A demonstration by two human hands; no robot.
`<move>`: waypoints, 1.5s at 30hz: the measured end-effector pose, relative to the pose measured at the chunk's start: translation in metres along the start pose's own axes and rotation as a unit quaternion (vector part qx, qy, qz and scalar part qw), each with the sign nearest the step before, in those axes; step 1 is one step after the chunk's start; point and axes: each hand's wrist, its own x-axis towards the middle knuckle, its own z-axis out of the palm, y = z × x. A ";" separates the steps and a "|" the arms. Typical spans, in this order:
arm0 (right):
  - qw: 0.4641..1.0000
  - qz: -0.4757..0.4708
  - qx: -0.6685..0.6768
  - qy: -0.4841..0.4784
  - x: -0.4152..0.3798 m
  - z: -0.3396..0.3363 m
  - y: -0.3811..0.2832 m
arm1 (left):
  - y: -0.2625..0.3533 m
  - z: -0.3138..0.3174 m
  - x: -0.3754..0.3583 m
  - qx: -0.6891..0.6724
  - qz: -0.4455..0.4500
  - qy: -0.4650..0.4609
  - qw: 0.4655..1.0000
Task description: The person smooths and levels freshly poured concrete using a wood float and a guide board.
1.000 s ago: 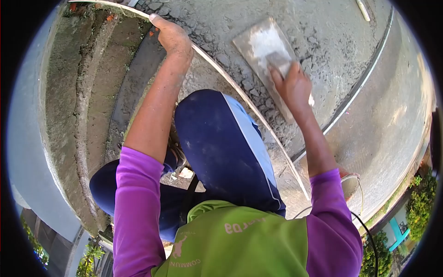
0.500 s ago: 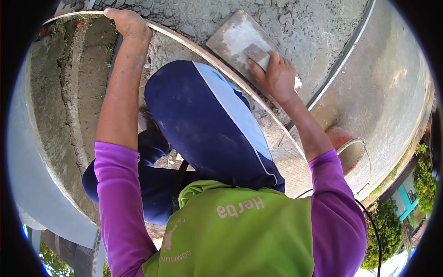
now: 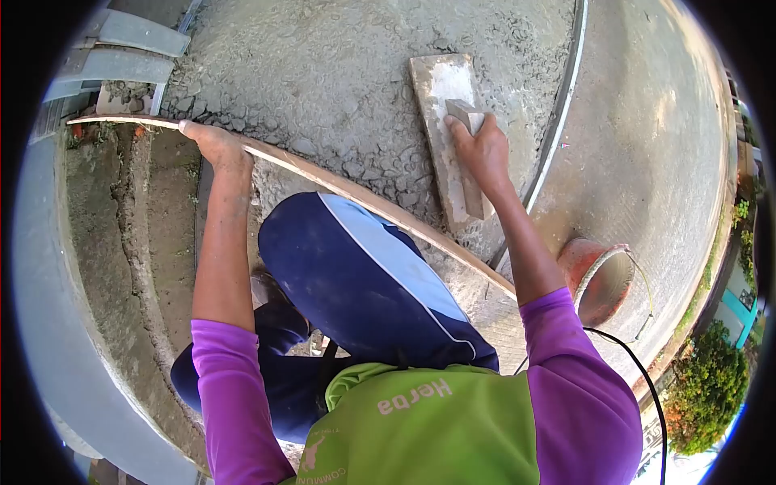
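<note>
My left hand (image 3: 220, 148) is closed around a long, thin wooden board (image 3: 347, 187), which runs slantwise in front of my bent knee. In my right hand (image 3: 482, 155) is the raised handle of a flat plastering float (image 3: 437, 113), its face smeared with pale cement. The float lies on rough, wet concrete (image 3: 323, 65), lengthwise away from me. Lumpier concrete shows between the float and the board. The float's underside is hidden.
A reddish bucket (image 3: 570, 263) lies tipped beside my right forearm. A straight form edge (image 3: 558, 121) borders the wet concrete, with smooth pavement (image 3: 647, 137) beyond it. On the left are a soil strip (image 3: 166, 234) and grey slats (image 3: 133, 65). A black cable (image 3: 647, 376) hangs at right.
The float has turned from a slant to nearly straight ahead, with my right hand still on its handle. My left hand keeps its hold on the board. The view has shifted, showing more concrete ahead.
</note>
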 end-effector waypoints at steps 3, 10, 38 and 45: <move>1.000 0.002 0.000 0.016 0.045 0.017 -0.038 | -0.011 -0.008 0.017 0.030 0.030 -0.001 0.999; 0.989 -0.071 0.049 -0.120 0.064 0.003 -0.145 | -0.004 -0.008 0.007 0.012 0.006 -0.052 0.999; 0.977 0.174 0.121 0.002 0.200 -0.015 -0.020 | 0.003 0.003 -0.007 -0.010 -0.020 -0.031 0.999; 0.992 0.030 0.112 -0.047 0.164 0.013 -0.161 | 0.004 -0.003 -0.005 0.009 -0.035 -0.017 0.999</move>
